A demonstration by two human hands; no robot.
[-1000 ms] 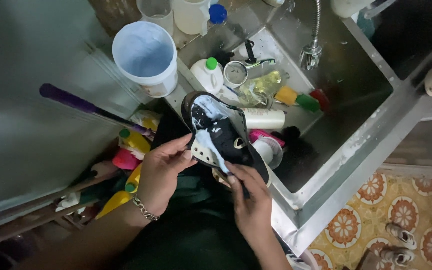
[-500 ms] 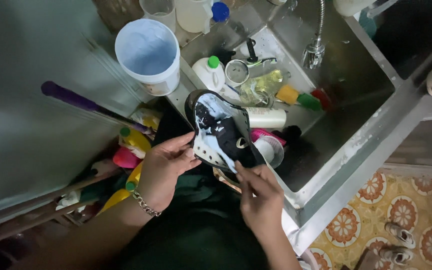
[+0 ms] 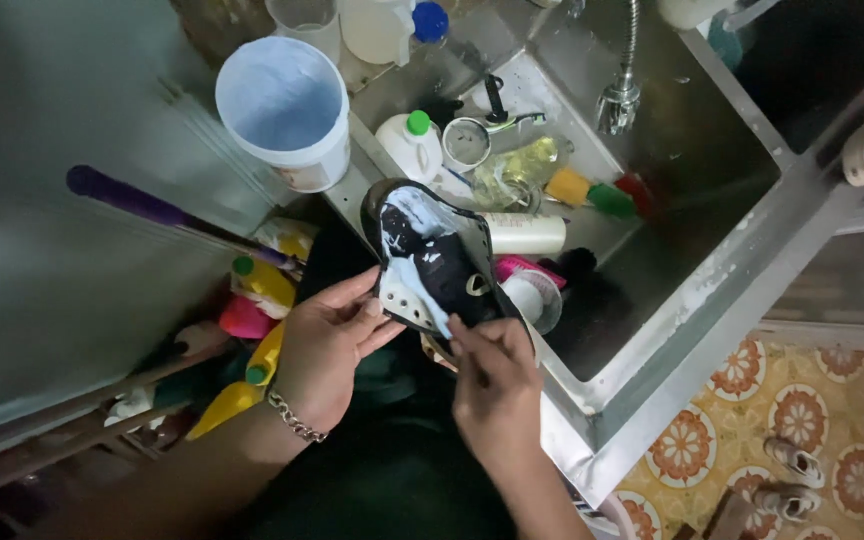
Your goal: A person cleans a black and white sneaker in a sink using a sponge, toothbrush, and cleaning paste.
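Shoe (image 3: 432, 265), black with white foam smeared over it, is held over the near-left corner of the steel sink (image 3: 712, 200), its sole end toward the person; against half a second ago it sits a little lower and further left in view, and the foam streak runs down closer to the perforated pale panel. Beyond it on the sink's ledge stands a white bucket (image 3: 287, 110), which matches its earlier place, and a purple handle (image 3: 152, 208) slants across the grey wall to the left. In the basin lie a white bottle with a green cap (image 3: 410, 147), a white tube (image 3: 524, 234), and a yellow-and-green sponge (image 3: 592, 193), all unmoved. Yellow bottles (image 3: 262, 285) crowd the shelf below the handle. The left hand (image 3: 327, 345), a chain bracelet at the wrist, cups the shoe's near side with fingers half curled and thumb on the pale panel, as before. The right hand (image 3: 492, 385) has come up from below: its fingers are now closed at the shoe's lower edge, fingertips pressing on the foam; whether it grips a small brush there I cannot tell.
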